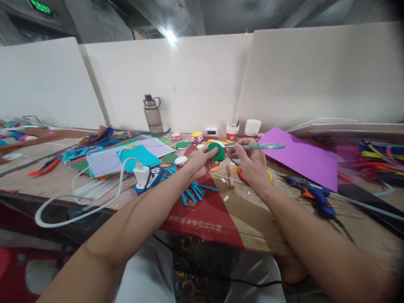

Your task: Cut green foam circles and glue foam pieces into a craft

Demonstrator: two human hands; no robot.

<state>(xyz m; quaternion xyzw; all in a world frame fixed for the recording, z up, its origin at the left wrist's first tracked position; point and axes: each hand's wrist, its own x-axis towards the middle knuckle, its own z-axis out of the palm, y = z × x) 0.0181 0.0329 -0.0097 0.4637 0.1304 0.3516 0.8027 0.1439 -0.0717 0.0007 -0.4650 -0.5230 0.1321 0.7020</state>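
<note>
The left hand point(203, 163) was closed on a green disc point(216, 153) with a white edge, gripping it between thumb and fingers above the middle of the worktable point(261, 235). The right hand point(253, 162) held a pen point(271, 147) level, its far end pointing at the disc; whether the two touched could not be told. Below the hands lay a red pen point(230, 177) and, to its left, a bundle of blue paper strips point(193, 194). A blue glue gun point(320, 200) lay to the right, just in front of a purple sheet point(303, 158). On the left, a white plug point(142, 174) sat in a blue socket block point(153, 176), near stacked coloured paper point(105, 162). A bottle point(153, 118) stood upright at the back, well apart from a paper cup point(232, 135) containing pens.
</note>
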